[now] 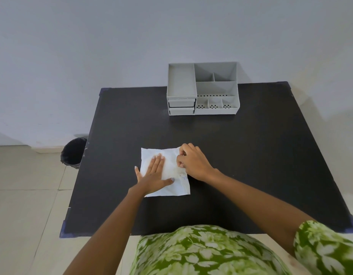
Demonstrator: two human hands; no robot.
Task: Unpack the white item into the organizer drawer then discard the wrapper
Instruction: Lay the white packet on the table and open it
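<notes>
A flat white wrapped packet (171, 167) lies on the black table (241, 155), near its middle. My left hand (154, 172) rests flat on the packet's left half, fingers spread, pressing it down. My right hand (191, 160) pinches the packet's right edge with curled fingers. A grey organizer (202, 89) stands at the table's far edge; its two small drawers (181, 107) at the lower left are closed. What is inside the wrapper is hidden.
A black bin (73, 154) with a dark liner stands on the tiled floor just left of the table. A plain wall rises behind the organizer. My green patterned clothing fills the bottom of the view.
</notes>
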